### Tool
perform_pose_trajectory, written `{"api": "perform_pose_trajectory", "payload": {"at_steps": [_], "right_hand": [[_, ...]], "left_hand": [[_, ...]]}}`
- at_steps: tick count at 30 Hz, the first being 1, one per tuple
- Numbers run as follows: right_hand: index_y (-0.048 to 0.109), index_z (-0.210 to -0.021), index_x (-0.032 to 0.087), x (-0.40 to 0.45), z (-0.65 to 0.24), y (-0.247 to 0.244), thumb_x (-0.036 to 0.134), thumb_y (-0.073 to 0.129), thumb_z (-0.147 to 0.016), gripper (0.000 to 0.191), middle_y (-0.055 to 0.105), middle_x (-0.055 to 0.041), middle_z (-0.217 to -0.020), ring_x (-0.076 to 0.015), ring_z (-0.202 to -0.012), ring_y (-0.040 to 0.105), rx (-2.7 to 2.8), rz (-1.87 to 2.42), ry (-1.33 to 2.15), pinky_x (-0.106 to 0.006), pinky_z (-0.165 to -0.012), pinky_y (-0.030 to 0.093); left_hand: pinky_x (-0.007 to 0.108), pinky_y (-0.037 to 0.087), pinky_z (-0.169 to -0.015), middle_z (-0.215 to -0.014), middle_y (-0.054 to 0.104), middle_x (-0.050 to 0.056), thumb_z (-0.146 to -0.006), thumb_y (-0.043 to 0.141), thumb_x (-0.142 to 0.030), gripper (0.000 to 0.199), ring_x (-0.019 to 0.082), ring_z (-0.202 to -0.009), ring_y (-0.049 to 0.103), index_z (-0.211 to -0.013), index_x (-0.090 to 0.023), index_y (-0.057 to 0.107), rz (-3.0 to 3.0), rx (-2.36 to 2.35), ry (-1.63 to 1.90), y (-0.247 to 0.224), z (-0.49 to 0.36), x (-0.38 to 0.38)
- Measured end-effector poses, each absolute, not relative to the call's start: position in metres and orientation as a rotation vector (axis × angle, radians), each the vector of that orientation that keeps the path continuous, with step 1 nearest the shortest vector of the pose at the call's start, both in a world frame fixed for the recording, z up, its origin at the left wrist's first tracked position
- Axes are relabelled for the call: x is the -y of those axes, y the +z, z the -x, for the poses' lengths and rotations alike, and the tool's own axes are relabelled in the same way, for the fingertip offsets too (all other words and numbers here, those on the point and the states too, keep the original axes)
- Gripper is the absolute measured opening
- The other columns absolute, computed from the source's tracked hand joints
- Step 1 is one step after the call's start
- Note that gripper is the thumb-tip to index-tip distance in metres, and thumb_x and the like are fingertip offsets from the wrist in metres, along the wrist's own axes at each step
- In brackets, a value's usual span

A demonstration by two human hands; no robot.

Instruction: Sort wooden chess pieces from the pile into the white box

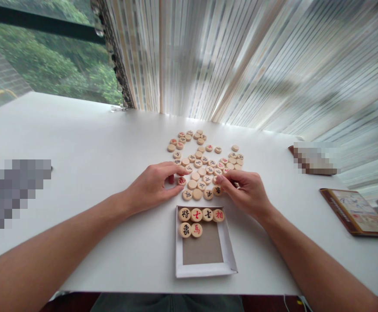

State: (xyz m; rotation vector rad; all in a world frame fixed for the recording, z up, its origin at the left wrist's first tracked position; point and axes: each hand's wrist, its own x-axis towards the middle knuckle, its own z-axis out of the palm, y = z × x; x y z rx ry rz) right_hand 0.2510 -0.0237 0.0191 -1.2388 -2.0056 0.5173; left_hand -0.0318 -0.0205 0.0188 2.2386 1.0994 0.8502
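Observation:
Many round wooden Chinese chess pieces (197, 194) lie spread on the white table, some with red or black characters up, others blank side up. My left hand (153, 184) rests at their left side, thumb and index finger apart around a piece with a red character (181, 181); no firm grip shows. From the right, my right hand (245, 188) has its thumb and bent index finger close together at a partly covered piece (216, 180). Nearer me, an open white box (205, 271) holds several pieces, a full top row and two below, including a red horse piece (196, 230).
Two brown-edged flat objects lie at the right, one a picture-covered booklet or frame (359, 212), the other partly blurred (315, 162). A blurred grey object (10, 195) is at the far left. String curtains (208, 56) and a window (46, 56) stand behind the table (94, 143).

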Motion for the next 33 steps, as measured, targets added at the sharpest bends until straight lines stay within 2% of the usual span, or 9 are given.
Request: {"api": "perform_pose_trajectory", "payload": {"at_steps": [14, 22, 27, 33], "right_hand": [[0.067, -0.062, 0.018, 0.024, -0.25, 0.02, 0.043, 0.065, -0.099, 0.044, 0.052, 0.0011, -0.053, -0.012, -0.051, 0.042, 2.016, 1.236, 0.518, -0.028, -0.05, 0.033], [0.071, -0.07, 0.018, 0.025, -0.25, 0.021, 0.035, 0.067, -0.098, 0.033, 0.06, 0.0, -0.057, -0.0124, -0.052, 0.047, 2.007, 1.213, 0.523, -0.028, -0.051, 0.035], [0.075, -0.08, 0.018, 0.026, -0.249, 0.025, 0.029, 0.069, -0.097, 0.021, 0.069, -0.0025, -0.068, -0.0135, -0.057, 0.052, 2.068, 1.146, 0.533, -0.028, -0.054, 0.04], [0.079, -0.09, 0.02, 0.028, -0.249, 0.031, 0.026, 0.074, -0.095, 0.01, 0.075, -0.0049, -0.083, -0.0162, -0.07, 0.063, 2.161, 1.055, 0.551, -0.029, -0.063, 0.047]], "left_hand": [[0.025, 0.056, -0.072, -0.1, 0.077, 0.005, -0.093, 0.07, -0.024, 0.02, 0.014, -0.076, 0.067, -0.11, -0.018, 0.076, -2.207, -1.089, 0.842, 0.019, 0.031, 0.02], [0.025, 0.053, -0.071, -0.102, 0.077, 0.005, -0.093, 0.071, -0.023, 0.022, 0.013, -0.075, 0.066, -0.113, -0.018, 0.078, -2.24, -1.117, 0.9, 0.02, 0.03, 0.021], [0.022, 0.05, -0.065, -0.096, 0.076, 0.005, -0.092, 0.073, -0.023, 0.014, 0.012, -0.073, 0.066, -0.102, -0.016, 0.079, -2.23, -1.076, 0.937, 0.023, 0.029, 0.023], [0.023, 0.05, -0.067, -0.084, 0.071, 0.002, -0.089, 0.08, -0.027, 0.011, 0.012, -0.071, 0.064, -0.092, -0.016, 0.079, -2.257, -0.973, 0.887, 0.024, 0.03, 0.024]]}}
